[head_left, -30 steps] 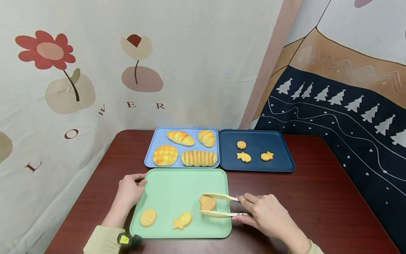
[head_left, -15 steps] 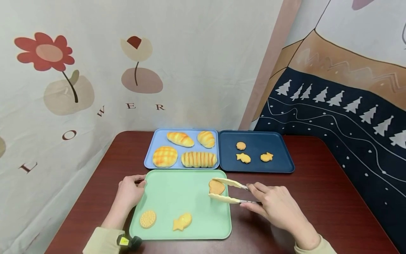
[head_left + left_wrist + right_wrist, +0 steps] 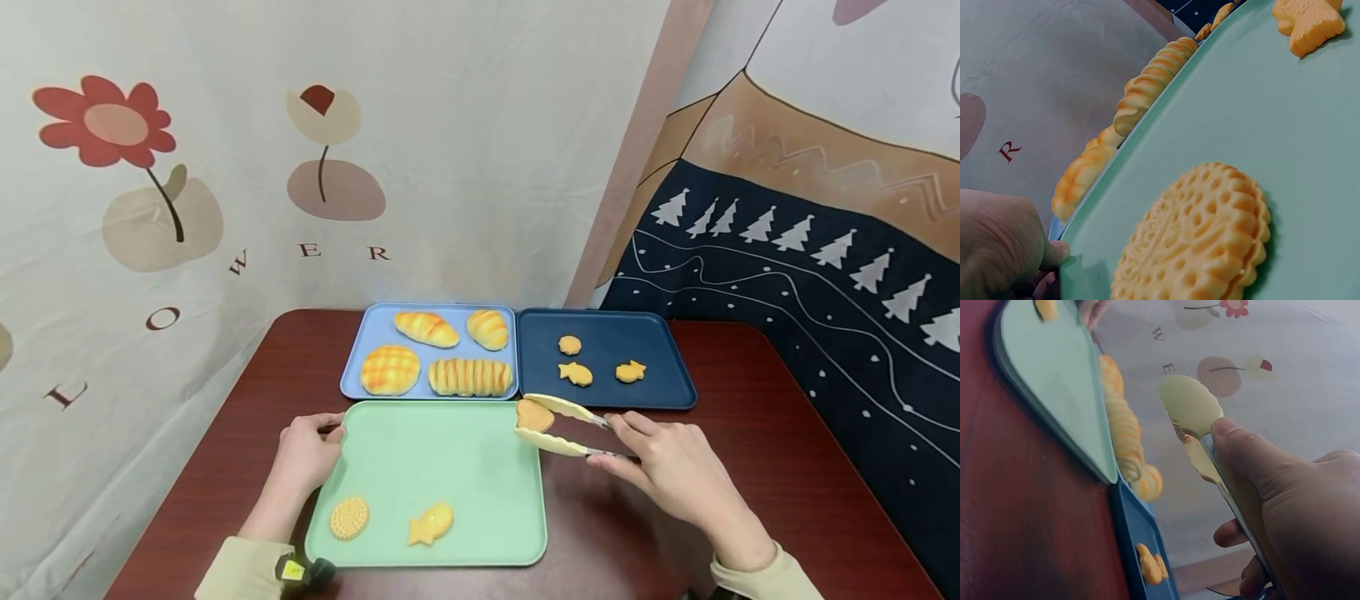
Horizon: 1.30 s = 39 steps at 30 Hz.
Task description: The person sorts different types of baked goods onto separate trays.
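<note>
- Tongs [image 3: 562, 425], cream-coloured, pinch a heart-shaped biscuit [image 3: 534, 414] between their tips, over the far right corner of the green tray [image 3: 442, 454], close to the near edge of the dark blue tray [image 3: 660, 367].
- On the green tray lie a round biscuit [image 3: 350, 517] and a fish-shaped biscuit [image 3: 431, 524], both near its front edge and well apart from the tongs.
- The dark blue tray holds three small biscuits [image 3: 576, 372]; just to its left, the light blue tray [image 3: 358, 358] carries four bread rolls [image 3: 470, 376].
- The two far trays stand side by side, touching, right behind the green one.
- All three trays sit on a dark red-brown table [image 3: 750, 433]; behind hang a pale cloth with flowers and letters [image 3: 150, 167] and a cloth with white trees on dark blue [image 3: 825, 242].
- The right hand [image 3: 667, 471] grips the tongs' handles, thumb on the upper arm and fingers curled beneath, squeezing them onto the biscuit.
- The left hand [image 3: 306, 454] holds the green tray's far left corner, fingers curled over its rim, thumb tip against the edge.
</note>
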Each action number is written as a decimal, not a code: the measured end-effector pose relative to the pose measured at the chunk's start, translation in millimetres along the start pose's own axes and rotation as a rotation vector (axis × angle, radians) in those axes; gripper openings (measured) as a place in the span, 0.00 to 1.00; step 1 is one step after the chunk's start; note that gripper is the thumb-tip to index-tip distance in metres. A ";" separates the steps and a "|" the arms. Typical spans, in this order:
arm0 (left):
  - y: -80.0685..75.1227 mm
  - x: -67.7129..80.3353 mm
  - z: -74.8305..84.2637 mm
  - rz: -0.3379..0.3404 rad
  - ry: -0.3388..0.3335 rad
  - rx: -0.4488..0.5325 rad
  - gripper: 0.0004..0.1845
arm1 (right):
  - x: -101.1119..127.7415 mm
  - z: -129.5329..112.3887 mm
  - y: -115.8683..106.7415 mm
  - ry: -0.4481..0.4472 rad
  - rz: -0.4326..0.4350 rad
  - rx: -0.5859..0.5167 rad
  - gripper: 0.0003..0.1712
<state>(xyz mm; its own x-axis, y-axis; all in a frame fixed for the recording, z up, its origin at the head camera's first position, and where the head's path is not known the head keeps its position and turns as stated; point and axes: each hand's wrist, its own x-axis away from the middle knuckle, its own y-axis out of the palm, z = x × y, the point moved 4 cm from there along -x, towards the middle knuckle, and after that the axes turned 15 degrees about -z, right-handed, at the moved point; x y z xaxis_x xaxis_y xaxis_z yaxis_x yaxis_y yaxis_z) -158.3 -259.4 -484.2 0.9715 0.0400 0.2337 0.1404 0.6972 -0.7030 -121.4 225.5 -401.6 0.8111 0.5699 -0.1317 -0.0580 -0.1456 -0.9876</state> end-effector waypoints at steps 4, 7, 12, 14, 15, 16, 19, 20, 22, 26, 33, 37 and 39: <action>0.4 -0.2 -0.7 0.003 -0.002 0.000 0.18 | -1.0 9.5 -3.3 -0.001 0.036 0.025 0.29; 0.4 -0.3 -1.2 0.001 -0.003 0.001 0.18 | -2.3 17.1 -4.4 0.000 0.053 0.037 0.30; 0.1 -0.3 -0.6 0.006 0.001 0.001 0.18 | -4.4 29.5 -3.4 0.032 0.042 0.016 0.30; -0.3 -0.5 -0.1 0.004 0.004 0.001 0.18 | -4.7 33.9 -2.5 0.043 0.039 0.009 0.29; -0.2 -0.4 -0.1 0.004 0.003 0.001 0.18 | -4.7 36.0 -2.1 0.047 0.040 0.007 0.29; -0.3 -0.5 0.0 0.001 0.003 0.002 0.18 | -4.6 37.9 -1.6 0.050 0.045 0.009 0.28; -0.4 -0.2 0.2 -0.005 0.001 0.001 0.18 | -4.4 43.8 -0.6 0.059 0.059 0.016 0.27; -0.4 0.2 0.3 -0.005 0.000 0.001 0.18 | -4.5 45.9 -0.3 0.064 0.061 0.017 0.27; -0.5 0.8 0.6 -0.006 -0.002 0.001 0.18 | -4.8 50.4 0.2 0.077 0.060 0.020 0.28; -0.9 1.5 2.0 -0.002 0.000 0.003 0.18 | -6.8 62.1 1.4 0.129 0.026 0.014 0.32; -1.9 0.9 2.7 0.004 0.001 0.007 0.18 | -10.0 80.6 2.3 0.190 -0.025 -0.006 0.36; -1.6 2.1 1.5 0.000 -0.005 0.010 0.18 | -10.5 87.9 4.7 0.218 -0.046 -0.011 0.37; -1.5 3.7 0.6 -0.002 -0.004 0.012 0.18 | -10.2 90.7 6.9 0.234 -0.060 -0.017 0.38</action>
<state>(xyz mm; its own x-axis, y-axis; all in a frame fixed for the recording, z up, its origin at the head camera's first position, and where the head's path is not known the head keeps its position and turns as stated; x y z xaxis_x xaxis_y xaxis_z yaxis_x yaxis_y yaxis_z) -155.0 -259.8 -481.9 0.9705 0.0413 0.2376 0.1399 0.7059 -0.6943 -182.8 292.1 -414.7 0.9255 0.3757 -0.0479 0.0025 -0.1324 -0.9912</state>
